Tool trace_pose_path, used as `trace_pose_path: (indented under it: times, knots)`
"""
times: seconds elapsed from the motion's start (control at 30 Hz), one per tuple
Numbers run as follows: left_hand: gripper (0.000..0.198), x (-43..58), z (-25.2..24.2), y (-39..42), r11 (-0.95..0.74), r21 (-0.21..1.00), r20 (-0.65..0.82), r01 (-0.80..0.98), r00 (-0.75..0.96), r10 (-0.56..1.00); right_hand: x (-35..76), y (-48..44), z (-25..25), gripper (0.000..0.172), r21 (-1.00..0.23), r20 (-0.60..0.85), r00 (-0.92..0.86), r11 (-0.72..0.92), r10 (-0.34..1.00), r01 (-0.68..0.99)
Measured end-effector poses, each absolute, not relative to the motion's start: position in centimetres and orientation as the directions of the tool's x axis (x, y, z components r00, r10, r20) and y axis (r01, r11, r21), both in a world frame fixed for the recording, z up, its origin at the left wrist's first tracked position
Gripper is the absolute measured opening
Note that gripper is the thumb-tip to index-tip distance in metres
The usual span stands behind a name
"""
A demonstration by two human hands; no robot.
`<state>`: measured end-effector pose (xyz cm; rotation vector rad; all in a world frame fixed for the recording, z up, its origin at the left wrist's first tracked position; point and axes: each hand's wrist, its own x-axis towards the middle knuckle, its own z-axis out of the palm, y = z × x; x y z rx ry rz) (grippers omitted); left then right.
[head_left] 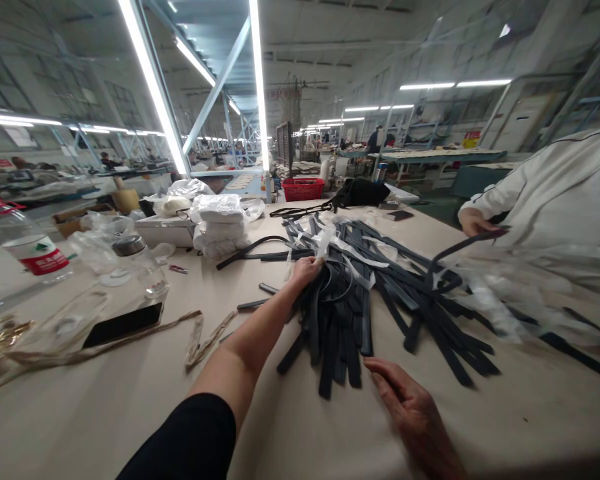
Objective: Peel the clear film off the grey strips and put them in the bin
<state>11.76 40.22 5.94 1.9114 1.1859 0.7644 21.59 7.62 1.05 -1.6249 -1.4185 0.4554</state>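
Nearest the camera, the right hand (pixel 414 412) lay flat on the tabletop (pixel 130 400), palm down, fingers loosely spread and holding nothing, fingertips just short of the near ends of the straps (pixel 340 333). Those dark straps sat in a fanned pile at the middle of the tabletop, their near ends bunched together and their far ends splaying out toward the right. From the lower left, the left arm stretched forward in a black sleeve (pixel 190 440), forearm bare and nearly straight, and the left hand (pixel 306 270) rested on the top of the bundle with its fingers curled into the straps; whether the grip had fully closed on them could not be told. White plastic wrap (pixel 330 240) lay tangled among the far straps. At the left stood a bottle (pixel 25 247) with a red label, a jar (pixel 135 267) and a black phone (pixel 123 325), with a tan ribbon (pixel 195 340) trailing across the surface. On the right, another person in a white sleeve (pixel 545 193) held one strap's end in a hand (pixel 475 223).
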Motion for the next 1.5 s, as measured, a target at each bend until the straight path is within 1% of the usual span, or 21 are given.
trace_pose_path:
  times: [0.1,0.2,0.27,0.37,0.43,0.5,0.57,0.63,0.7,0.8,0.9,0.97,1.03,1.1,1.17,1.2,1.27,1.4,1.43,1.5]
  knots:
    - [0.027,9.8,7.9,40.4,-0.298,0.839,0.113,0.455,0.390,0.914,21.6,7.6,1.2,0.030,-0.822,0.283,0.279,0.082,0.918,0.564]
    - [0.023,8.0,10.5,40.3,-0.303,0.872,0.166,0.385,0.349,0.922,21.6,7.7,1.0,0.031,-0.836,0.272,0.293,0.075,0.916,0.544]
    - [0.022,7.3,12.6,40.0,-0.287,0.913,0.190,0.291,0.321,0.928,21.7,7.7,0.9,0.032,-0.846,0.262,0.298,0.070,0.918,0.528]
    - [0.023,6.3,15.7,38.6,-0.242,0.967,0.210,0.075,0.295,0.932,21.7,7.7,0.8,0.035,-0.856,0.256,0.298,0.072,0.919,0.512]
    - [0.028,5.2,17.3,36.9,-0.200,0.977,0.213,-0.075,0.299,0.930,21.8,7.7,0.8,0.036,-0.859,0.252,0.301,0.070,0.920,0.507]
    - [0.036,3.4,17.9,34.3,-0.144,0.970,0.202,-0.196,0.325,0.924,21.8,7.7,0.9,0.036,-0.861,0.251,0.306,0.068,0.918,0.504]
    - [0.047,1.4,17.5,31.2,-0.064,0.958,0.167,-0.278,0.366,0.915,21.8,7.7,1.0,0.036,-0.865,0.254,0.315,0.070,0.914,0.496]
    - [0.056,-0.7,16.1,27.7,0.039,0.947,0.104,-0.318,0.421,0.901,21.7,7.7,1.2,0.037,-0.876,0.247,0.325,0.067,0.913,0.478]
    - [0.060,-2.4,14.1,24.2,0.145,0.935,0.025,-0.324,0.469,0.883,21.5,7.7,1.5,0.036,-0.889,0.239,0.340,0.065,0.909,0.454]
    - [0.053,-4.1,11.1,19.3,0.269,0.913,-0.083,-0.308,0.504,0.860,20.9,7.6,2.2,0.034,-0.908,0.251,0.388,0.076,0.887,0.413]
    - [0.045,-4.9,8.9,15.1,0.331,0.895,-0.144,-0.298,0.511,0.848,19.1,6.9,2.8,0.039,-0.932,0.234,0.436,0.072,0.869,0.356]
    - [0.041,-5.2,8.0,12.9,0.352,0.892,-0.167,-0.285,0.516,0.841,17.0,6.1,3.4,0.042,-0.946,0.205,0.420,0.068,0.884,0.318]
    - [0.038,-5.3,7.4,11.0,0.360,0.899,-0.183,-0.249,0.533,0.826,14.5,5.1,4.4,0.044,-0.961,0.173,0.325,0.088,0.930,0.261]
    - [0.036,-5.3,7.2,9.6,0.359,0.915,-0.194,-0.185,0.580,0.791,12.0,4.3,5.5,0.051,-0.978,0.156,0.171,0.129,0.973,0.162]
    - [0.036,-5.2,7.1,8.5,0.348,0.931,-0.204,-0.113,0.630,0.749,10.2,3.8,6.6,0.056,-0.987,0.158,0.101,0.153,0.982,0.058]
    - [0.036,-5.2,7.0,8.0,0.342,0.936,-0.211,-0.082,0.646,0.734,9.6,3.7,7.0,0.055,-0.987,0.158,0.119,0.157,0.980,0.022]
    - [0.035,-5.1,6.8,7.3,0.335,0.941,-0.225,-0.049,0.650,0.726,9.2,3.5,7.5,0.049,-0.989,0.140,0.228,0.148,0.964,-0.021]
    - [0.034,-5.3,5.8,5.9,0.359,0.931,-0.238,-0.058,0.650,0.722,10.7,3.3,7.5,0.047,-0.972,0.058,0.435,0.150,0.899,-0.180]
    - [0.035,-5.5,5.4,5.5,0.377,0.925,-0.255,-0.043,0.664,0.703,11.3,3.2,7.5,0.047,-0.966,0.053,0.486,0.168,0.872,-0.195]
    - [0.037,-5.9,4.6,4.5,0.408,0.912,-0.308,0.033,0.712,0.631,12.8,2.9,7.6,0.045,-0.965,0.086,0.579,0.213,0.811,-0.156]
